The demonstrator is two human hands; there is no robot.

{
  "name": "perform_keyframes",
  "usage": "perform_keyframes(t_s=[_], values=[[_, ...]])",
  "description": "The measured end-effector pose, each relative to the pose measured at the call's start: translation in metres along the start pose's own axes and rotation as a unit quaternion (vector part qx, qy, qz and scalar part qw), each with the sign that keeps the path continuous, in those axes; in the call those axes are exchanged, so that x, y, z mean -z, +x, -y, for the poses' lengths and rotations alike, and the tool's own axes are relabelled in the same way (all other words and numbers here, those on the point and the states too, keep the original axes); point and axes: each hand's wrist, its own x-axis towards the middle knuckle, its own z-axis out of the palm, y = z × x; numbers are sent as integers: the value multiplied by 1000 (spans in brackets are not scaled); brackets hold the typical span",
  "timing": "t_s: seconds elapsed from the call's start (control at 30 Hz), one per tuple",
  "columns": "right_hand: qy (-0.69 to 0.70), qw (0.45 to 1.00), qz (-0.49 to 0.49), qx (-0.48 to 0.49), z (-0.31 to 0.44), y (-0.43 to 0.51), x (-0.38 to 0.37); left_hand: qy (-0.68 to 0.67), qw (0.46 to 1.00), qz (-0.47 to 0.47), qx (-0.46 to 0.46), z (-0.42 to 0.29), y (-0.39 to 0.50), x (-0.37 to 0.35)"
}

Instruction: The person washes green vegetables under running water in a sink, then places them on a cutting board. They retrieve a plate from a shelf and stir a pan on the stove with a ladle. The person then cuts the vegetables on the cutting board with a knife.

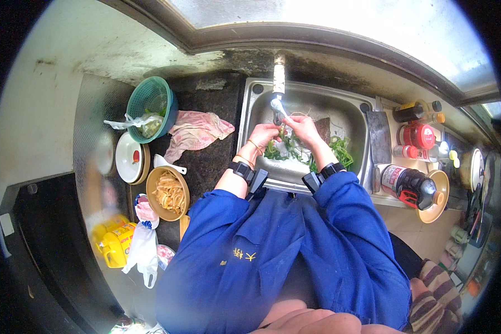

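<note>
In the stainless steel sink point(254, 163), leafy greens point(290, 146) hang between my two hands, below the metal faucet point(277, 104). The fingers of my left hand point(265, 135) are closed on their stems. My right hand point(304, 130) pinches the same bunch close beside the spout, its fingertips partly hidden. More loose greens point(341, 153) lie along the right side of the basin, near my right wrist. A brown, flat-looking piece point(323, 128) rests behind my right hand; I cannot tell what it is. Whitish water shows under the greens.
Left on the dark counter point(208, 167) are a pink-stained cloth point(198, 131), a teal colander point(171, 112) with bagged greens, a white bowl point(127, 160) and a tan bowl of pale strips point(169, 194). On the right stand a dark whetstone-like slab point(380, 137), red-capped jars point(419, 135) and a large dark sauce bottle point(409, 188).
</note>
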Motion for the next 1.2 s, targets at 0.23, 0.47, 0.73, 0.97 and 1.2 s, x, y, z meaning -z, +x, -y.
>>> perform_keyframes(t_s=[0.23,0.47,0.73,0.97,1.2], values=[[54,998,-15,6,-5,4,-3,-13,1000,8,11,-6,-6,-3],[21,1000,-13,3,-7,6,-5,24,1000,1,20,-5,-2,-6],[185,976,85,-73,4,-3,1,-48,997,-65,19,5,0,-2],[272,953,110,-72,-3,-2,-2,5,1000,-14,-16,17,0,-2],[88,995,34,-13,4,-2,-3,-14,999,-15,-36,14,-1,-8]])
